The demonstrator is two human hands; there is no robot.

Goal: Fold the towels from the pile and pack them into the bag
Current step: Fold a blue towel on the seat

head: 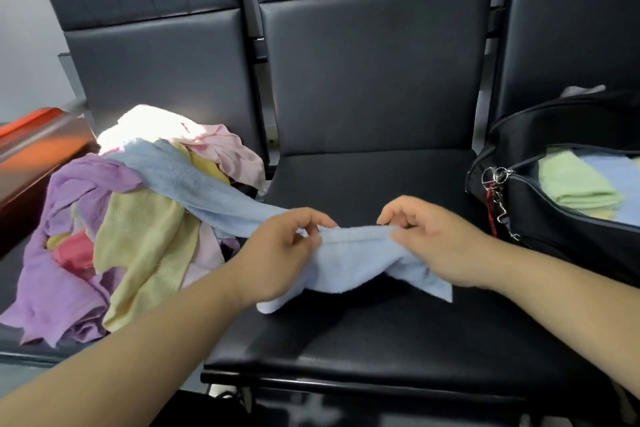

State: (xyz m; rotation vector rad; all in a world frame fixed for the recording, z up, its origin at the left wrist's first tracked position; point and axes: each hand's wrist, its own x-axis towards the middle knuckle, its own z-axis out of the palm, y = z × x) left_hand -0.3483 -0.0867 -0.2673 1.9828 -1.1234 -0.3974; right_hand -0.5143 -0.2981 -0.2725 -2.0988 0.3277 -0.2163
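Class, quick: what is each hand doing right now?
Left hand: pinching the edge of the blue towel.
Right hand: pinching the same edge further along.

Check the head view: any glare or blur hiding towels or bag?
Head view: glare blows out the white towel atop the pile; orange object far left smeared; chair backs bow from the wide lens; blue towel, left hand, right hand, bag read sharp.

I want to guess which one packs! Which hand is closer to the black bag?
The right hand. It pinches the blue towel close beside the black bag; the left hand pinches the same towel farther away, nearer the towel pile.
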